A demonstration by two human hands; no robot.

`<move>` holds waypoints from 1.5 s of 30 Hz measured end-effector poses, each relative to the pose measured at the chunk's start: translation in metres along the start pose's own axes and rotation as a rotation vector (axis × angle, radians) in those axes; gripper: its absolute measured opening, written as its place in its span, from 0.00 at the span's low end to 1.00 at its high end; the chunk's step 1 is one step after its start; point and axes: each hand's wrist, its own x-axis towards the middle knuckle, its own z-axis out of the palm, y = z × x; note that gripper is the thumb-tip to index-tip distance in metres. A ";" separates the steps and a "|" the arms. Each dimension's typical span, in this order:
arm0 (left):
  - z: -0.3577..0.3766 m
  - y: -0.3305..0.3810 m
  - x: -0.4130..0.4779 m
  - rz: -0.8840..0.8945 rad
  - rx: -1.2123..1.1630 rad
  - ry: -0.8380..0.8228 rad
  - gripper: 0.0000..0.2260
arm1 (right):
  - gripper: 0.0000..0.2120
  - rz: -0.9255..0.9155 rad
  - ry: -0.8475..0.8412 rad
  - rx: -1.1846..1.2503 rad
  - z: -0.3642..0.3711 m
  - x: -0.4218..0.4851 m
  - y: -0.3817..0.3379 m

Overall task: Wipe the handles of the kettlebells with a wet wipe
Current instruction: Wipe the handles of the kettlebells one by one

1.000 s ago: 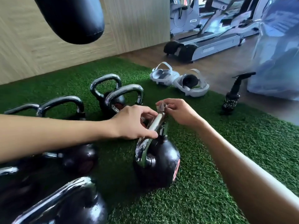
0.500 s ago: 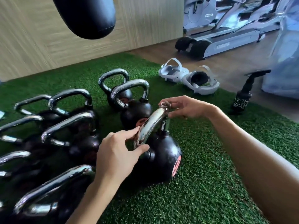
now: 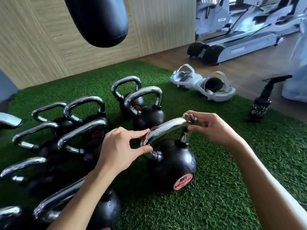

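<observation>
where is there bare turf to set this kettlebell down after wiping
Bare turf lies right of the kettlebell, out to the spray bottle, and nearer the camera below it. Left is crowded: the other kettlebells stand packed close.

A black kettlebell (image 3: 171,165) with a pink round label low on its side sits on the green turf (image 3: 224,188), its chrome handle (image 3: 166,128) gleaming. A crumpled grey wet wipe (image 3: 189,118) is bunched against the handle's far corner. More black, chrome-handled kettlebells (image 3: 147,116) cluster just left.

light: bright daylight, upper right | glare: chrome handles (image 3: 167,127) | edges: wide-angle bending, soft blur
</observation>
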 end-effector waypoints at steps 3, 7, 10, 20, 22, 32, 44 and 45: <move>-0.007 -0.009 0.009 0.044 -0.088 -0.105 0.26 | 0.25 -0.022 0.026 -0.015 0.002 -0.005 -0.001; -0.023 -0.003 0.056 0.025 -0.167 -0.313 0.20 | 0.16 -0.021 0.006 0.072 -0.014 -0.008 -0.010; -0.027 0.004 0.113 0.037 -0.006 -0.321 0.12 | 0.11 -0.044 0.093 -0.073 -0.025 0.005 -0.012; -0.054 -0.063 0.225 -0.023 0.403 -0.275 0.19 | 0.11 -0.087 -0.006 -0.371 -0.006 0.117 -0.057; -0.051 -0.082 0.234 -0.045 0.382 -0.286 0.25 | 0.12 -0.132 -0.045 -0.415 0.005 0.147 -0.067; 0.005 -0.125 0.256 -0.136 -0.186 -0.135 0.16 | 0.13 -0.343 -0.065 -0.637 0.057 0.256 -0.067; 0.015 -0.141 0.254 -0.173 -0.361 -0.163 0.19 | 0.20 -0.501 -0.464 -0.862 0.066 0.305 -0.057; 0.015 -0.139 0.254 -0.161 -0.343 -0.165 0.19 | 0.18 -0.508 -0.459 -0.843 0.070 0.307 -0.058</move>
